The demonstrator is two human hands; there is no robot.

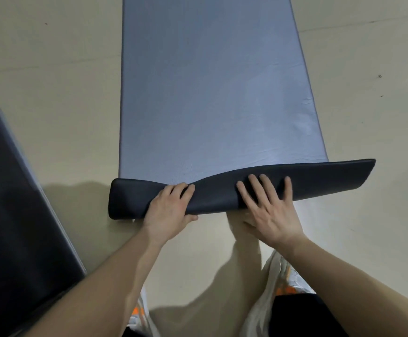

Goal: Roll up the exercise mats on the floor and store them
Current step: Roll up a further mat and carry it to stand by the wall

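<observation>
We've barely begun rolling the mat (210, 93) — left hand (169, 210) grips its near fold, right hand (268, 205) lies spread flat beside. Let's tighten the looser right end first.

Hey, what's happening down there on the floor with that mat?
A person is crouched at the near end of a blue-grey exercise mat laid out on the floor, starting to roll it up. The near edge is turned over into a first loose fold, dark underside out. The left hand curls around the fold; the right hand presses flat on top. Most of the mat lies unrolled. A second dark mat lies to the left.
</observation>
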